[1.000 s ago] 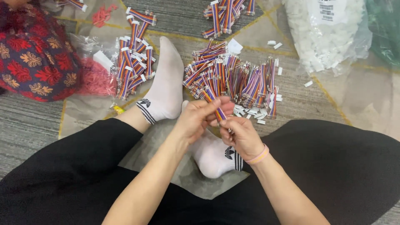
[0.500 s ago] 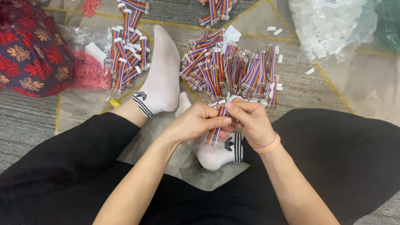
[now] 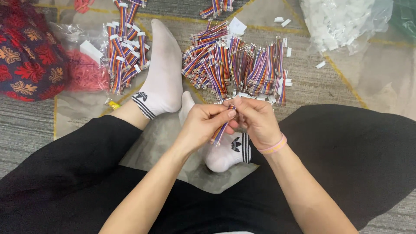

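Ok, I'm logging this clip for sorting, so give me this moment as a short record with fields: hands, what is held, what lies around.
left hand: pinches the striped wire bundle
right hand: grips the same bundle at its upper end
held item: striped wire bundle, multicoloured, slanting down between both hands
ahead: large pile of wire bundles on the floor
left side: smaller pile of wire bundles beside a red patterned cushion
top right: clear bag of white pieces
wrist: pink band on the right

Both hands [image 3: 234, 121] have drawn the ribbon cable [image 3: 219, 132] nearer, now pointing down.
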